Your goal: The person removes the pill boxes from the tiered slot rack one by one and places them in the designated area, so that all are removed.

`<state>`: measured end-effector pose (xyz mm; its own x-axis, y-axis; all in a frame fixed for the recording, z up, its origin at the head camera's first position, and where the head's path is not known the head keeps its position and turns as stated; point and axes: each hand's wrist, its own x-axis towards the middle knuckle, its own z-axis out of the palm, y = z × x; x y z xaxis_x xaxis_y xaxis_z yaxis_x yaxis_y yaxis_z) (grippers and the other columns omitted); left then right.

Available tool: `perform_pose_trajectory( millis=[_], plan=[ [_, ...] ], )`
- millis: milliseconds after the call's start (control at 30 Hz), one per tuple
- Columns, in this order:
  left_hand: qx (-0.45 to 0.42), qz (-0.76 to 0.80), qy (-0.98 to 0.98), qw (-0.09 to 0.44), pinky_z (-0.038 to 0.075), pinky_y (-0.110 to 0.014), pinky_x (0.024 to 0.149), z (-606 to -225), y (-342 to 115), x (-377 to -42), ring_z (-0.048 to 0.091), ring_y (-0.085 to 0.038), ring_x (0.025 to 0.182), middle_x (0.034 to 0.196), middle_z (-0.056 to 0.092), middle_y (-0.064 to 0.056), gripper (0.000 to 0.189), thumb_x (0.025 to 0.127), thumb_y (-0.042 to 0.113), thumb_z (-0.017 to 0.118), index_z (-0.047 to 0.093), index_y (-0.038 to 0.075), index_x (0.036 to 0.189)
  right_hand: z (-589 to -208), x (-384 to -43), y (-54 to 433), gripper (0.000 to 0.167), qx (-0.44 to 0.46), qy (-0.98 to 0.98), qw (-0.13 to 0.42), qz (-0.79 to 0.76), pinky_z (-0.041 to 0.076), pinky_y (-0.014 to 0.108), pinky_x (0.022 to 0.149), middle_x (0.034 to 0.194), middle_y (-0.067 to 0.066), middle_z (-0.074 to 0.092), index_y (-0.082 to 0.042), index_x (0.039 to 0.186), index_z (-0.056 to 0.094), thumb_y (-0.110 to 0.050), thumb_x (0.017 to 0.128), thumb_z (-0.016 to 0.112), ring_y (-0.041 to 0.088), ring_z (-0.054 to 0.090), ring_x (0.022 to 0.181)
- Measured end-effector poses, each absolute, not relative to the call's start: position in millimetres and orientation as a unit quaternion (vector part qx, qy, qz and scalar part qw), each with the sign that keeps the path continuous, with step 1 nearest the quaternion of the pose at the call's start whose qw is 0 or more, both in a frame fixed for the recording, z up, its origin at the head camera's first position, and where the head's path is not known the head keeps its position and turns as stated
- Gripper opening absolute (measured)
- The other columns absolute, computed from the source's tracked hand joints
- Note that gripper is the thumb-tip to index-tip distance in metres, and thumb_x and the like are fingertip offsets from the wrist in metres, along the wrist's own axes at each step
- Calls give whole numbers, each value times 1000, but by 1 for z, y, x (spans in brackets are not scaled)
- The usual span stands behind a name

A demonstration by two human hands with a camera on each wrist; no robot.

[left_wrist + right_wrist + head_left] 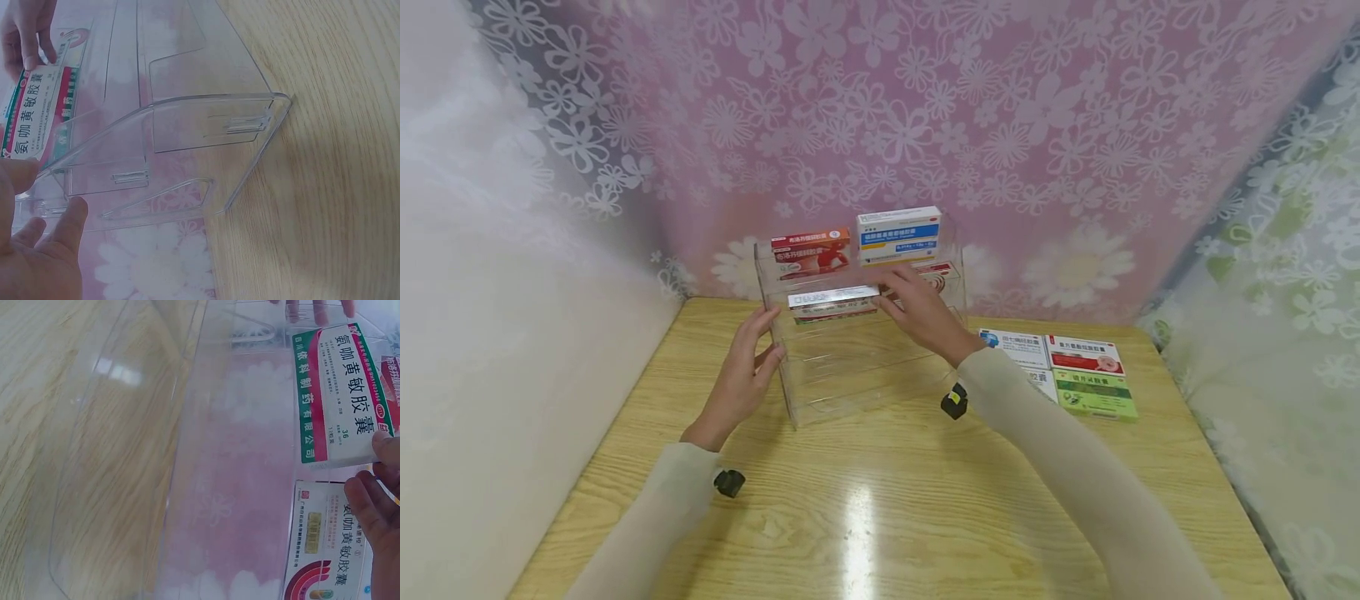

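Note:
My right hand (921, 312) pinches the right end of a white, green and red medicine box (337, 394) between thumb and fingers. This box lies in the second tier from the top of a clear tiered display rack (842, 406), at the left side. My left hand (741, 375) rests against the rack's left side panel, fingers and thumb extended. Beside the held box, in the same tier, stands a white box with a red curved pattern (319, 544), partly hidden by my right hand. An orange-red box (811, 254) and a blue and white box (900, 237) stand in the top tier.
Right of the rack, several medicine boxes lie flat on the wooden table (925, 517), including a red and white one (1086, 357) and a green one (1093, 394). My right sleeve covers part of this group. A pink floral curtain (925, 125) hangs close behind the rack.

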<state>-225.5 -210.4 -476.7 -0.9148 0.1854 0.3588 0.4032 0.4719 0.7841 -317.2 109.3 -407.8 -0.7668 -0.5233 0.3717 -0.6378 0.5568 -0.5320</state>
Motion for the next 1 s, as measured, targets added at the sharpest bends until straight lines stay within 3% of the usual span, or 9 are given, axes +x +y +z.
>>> perform_pose_trajectory(
  millis=[267,433,533,767,1000],
  plan=[
    [-174,-482,-851,111,49,-65,119,-476,-210,-226,32,-49,159,180,13,-19,61,116,13,54,30,16,172,-387,-307,120,35,325,-863,107,371,63,44,105,139,11,65,-9,148,64,-18,114,61,27,66,125],
    [-177,-478,-853,114,50,-65,118,-477,-210,-226,33,-49,159,180,13,-19,61,116,14,54,30,17,173,-378,-300,145,34,318,-852,149,387,67,46,95,137,12,67,-8,146,66,-16,113,63,27,68,120],
    [-178,-475,-854,116,50,-66,118,-477,-210,-226,33,-48,159,180,14,-20,61,116,15,54,30,18,173,-377,-294,168,35,302,-848,159,406,67,46,96,134,13,68,-7,146,66,-14,112,64,29,69,119],
    [-182,-470,-855,125,51,-66,116,-479,-212,-226,35,-50,158,180,15,-21,61,116,13,54,31,17,172,-389,-278,239,36,234,-858,154,430,58,11,94,139,11,66,-12,149,65,-15,113,61,22,69,119],
    [-185,-467,-855,125,52,-65,116,-479,-212,-226,35,-48,159,180,15,-20,62,116,16,54,30,20,173,-415,-252,323,40,169,-897,115,391,51,2,87,142,12,64,-15,154,61,-21,115,59,-8,61,106]
  ],
)
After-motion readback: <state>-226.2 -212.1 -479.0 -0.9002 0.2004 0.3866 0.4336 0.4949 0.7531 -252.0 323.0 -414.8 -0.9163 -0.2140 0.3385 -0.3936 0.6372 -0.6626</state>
